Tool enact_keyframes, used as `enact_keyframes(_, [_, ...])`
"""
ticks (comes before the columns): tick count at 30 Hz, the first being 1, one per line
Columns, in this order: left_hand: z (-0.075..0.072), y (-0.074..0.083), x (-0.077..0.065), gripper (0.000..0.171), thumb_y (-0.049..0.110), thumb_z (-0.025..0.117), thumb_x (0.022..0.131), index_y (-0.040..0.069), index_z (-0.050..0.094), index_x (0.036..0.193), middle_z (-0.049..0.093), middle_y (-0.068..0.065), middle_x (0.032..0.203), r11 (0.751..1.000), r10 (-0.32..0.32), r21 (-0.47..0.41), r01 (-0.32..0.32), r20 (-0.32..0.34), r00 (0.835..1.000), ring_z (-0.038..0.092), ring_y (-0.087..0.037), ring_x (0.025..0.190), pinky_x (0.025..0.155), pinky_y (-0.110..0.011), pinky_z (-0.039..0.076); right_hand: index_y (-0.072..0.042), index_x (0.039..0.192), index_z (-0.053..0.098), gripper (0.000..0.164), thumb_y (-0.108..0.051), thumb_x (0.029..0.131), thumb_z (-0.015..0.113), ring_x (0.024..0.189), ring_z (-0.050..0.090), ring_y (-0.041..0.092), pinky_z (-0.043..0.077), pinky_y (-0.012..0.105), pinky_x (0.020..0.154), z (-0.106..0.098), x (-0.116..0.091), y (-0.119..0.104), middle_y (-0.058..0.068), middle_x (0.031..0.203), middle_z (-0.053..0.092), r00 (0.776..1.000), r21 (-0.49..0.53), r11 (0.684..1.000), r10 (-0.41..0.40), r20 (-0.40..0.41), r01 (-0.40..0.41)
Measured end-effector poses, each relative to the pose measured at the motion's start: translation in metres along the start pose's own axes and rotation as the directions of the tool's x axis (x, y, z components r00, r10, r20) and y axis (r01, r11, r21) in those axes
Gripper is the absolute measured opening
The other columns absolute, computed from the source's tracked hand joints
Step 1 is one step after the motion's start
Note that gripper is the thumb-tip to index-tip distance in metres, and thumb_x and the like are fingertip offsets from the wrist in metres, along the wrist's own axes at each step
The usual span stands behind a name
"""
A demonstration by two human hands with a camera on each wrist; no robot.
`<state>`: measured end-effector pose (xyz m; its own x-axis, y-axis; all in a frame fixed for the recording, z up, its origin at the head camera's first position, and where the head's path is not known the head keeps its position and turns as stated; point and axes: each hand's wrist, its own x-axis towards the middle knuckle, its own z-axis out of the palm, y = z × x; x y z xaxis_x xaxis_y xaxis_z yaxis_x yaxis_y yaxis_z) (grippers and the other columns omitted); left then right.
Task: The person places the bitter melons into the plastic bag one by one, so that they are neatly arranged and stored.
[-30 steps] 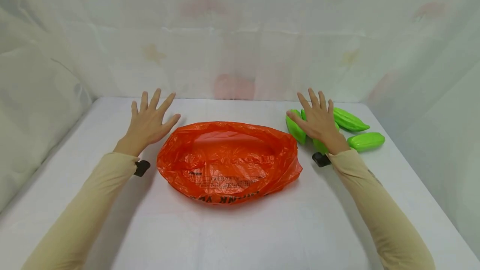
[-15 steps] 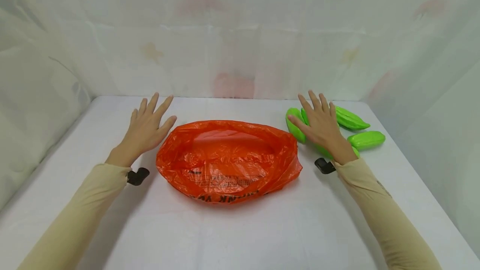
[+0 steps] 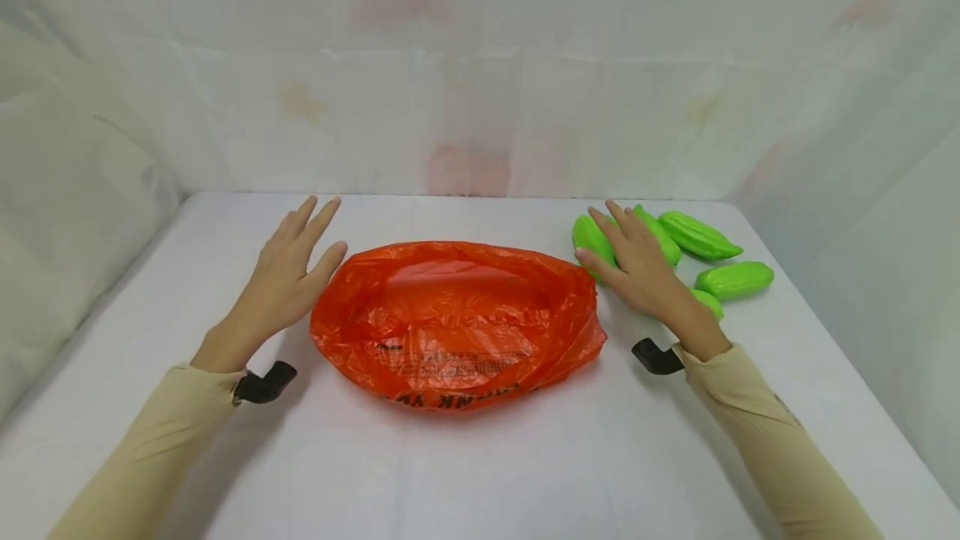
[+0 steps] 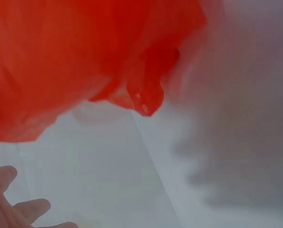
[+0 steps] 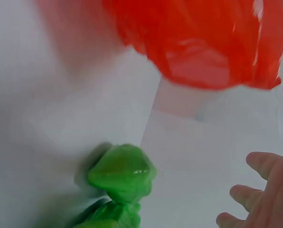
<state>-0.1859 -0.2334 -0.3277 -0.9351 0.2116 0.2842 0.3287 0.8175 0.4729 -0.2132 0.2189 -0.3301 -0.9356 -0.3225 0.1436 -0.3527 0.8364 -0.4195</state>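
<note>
An open red plastic bag (image 3: 457,323) with black print lies in the middle of the white table, its mouth facing up. My left hand (image 3: 281,277) hovers at the bag's left side, fingers straight and thumb apart, holding nothing. In the left wrist view the red bag (image 4: 84,57) fills the upper left, above my fingers (image 4: 30,209). My right hand (image 3: 637,269) is off the bag's right side, fingers extended and holding nothing. It partly hides several bright green, ridged, gourd-like vegetables (image 3: 697,235). The right wrist view shows a green vegetable (image 5: 125,171) below the red bag (image 5: 198,42).
Another green vegetable (image 3: 735,280) lies near the right edge of the table (image 3: 480,482). A white patterned cloth (image 3: 480,90) hangs behind the table and along both sides. Black camera mounts (image 3: 266,382) stick out from both sleeves.
Both hands have drawn back toward me and down a little, and the left one has turned more side-on. More green vegetables show around the right hand. The bag stays in place.
</note>
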Motion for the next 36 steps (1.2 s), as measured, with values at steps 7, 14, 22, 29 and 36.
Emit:
enact_keyframes(7, [0.005, 0.004, -0.014, 0.062, 0.036, 0.048, 0.103, 0.022, 0.024, 0.159, 0.019, -0.022, 0.164, 0.998, 0.05, -0.021, -0.051, -0.033, 0.998, 0.018, -0.056, 0.146, 0.111, -0.078, 0.017, -0.012, 0.159, 0.023, 0.071, -0.041, 0.101, 0.05, 0.152, 0.009, 0.044, 0.012, 0.069, 0.119, 0.005, -0.011, -0.008, 0.017, 0.166, 0.012, 0.999, 0.073, 0.997, -0.041, 0.008, 0.04])
enact_keyframes(14, [0.009, 0.005, -0.027, 0.06, 0.028, 0.052, 0.102, 0.022, 0.03, 0.157, 0.025, -0.021, 0.162, 0.992, 0.103, -0.065, -0.108, -0.075, 0.992, 0.026, -0.051, 0.145, 0.108, -0.078, 0.023, -0.019, 0.16, 0.02, 0.072, -0.042, 0.1, 0.053, 0.154, 0.008, 0.037, 0.017, 0.072, 0.116, 0.012, -0.021, -0.011, 0.008, 0.168, 0.009, 0.998, 0.17, 0.985, -0.046, 0.042, 0.038])
enact_keyframes(22, [0.014, 0.0, -0.031, 0.064, 0.026, 0.056, 0.1, 0.031, 0.027, 0.157, 0.024, -0.013, 0.164, 0.982, 0.085, -0.171, -0.08, 0.022, 0.996, 0.025, -0.043, 0.148, 0.105, -0.078, 0.028, -0.021, 0.159, 0.024, 0.071, -0.042, 0.1, 0.056, 0.153, 0.013, 0.036, 0.023, 0.071, 0.115, 0.02, -0.024, -0.008, 0.009, 0.167, 0.014, 0.994, 0.237, 0.97, -0.069, 0.09, 0.046])
enact_keyframes(29, [0.01, -0.006, -0.031, 0.067, 0.032, 0.054, 0.102, 0.029, 0.021, 0.159, 0.031, -0.015, 0.161, 0.975, 0.023, -0.22, 0.023, 0.207, 0.978, 0.044, -0.047, 0.135, 0.096, -0.066, 0.049, -0.018, 0.153, 0.037, 0.064, -0.034, 0.097, 0.064, 0.139, 0.043, 0.032, 0.039, 0.06, 0.111, 0.018, -0.019, -0.004, 0.006, 0.154, 0.042, 0.979, 0.355, 0.934, -0.114, 0.17, 0.047])
enact_keyframes(36, [0.01, -0.009, -0.032, 0.073, 0.021, 0.055, 0.101, 0.025, 0.013, 0.161, 0.032, -0.021, 0.159, 0.966, 0.035, -0.253, 0.052, 0.329, 0.944, 0.041, -0.048, 0.138, 0.105, -0.069, 0.04, -0.025, 0.156, 0.03, 0.069, -0.035, 0.097, 0.063, 0.136, 0.048, 0.03, 0.046, 0.055, 0.106, 0.016, -0.015, -0.009, 0.006, 0.154, 0.043, 0.947, 0.395, 0.919, -0.147, 0.287, 0.023])
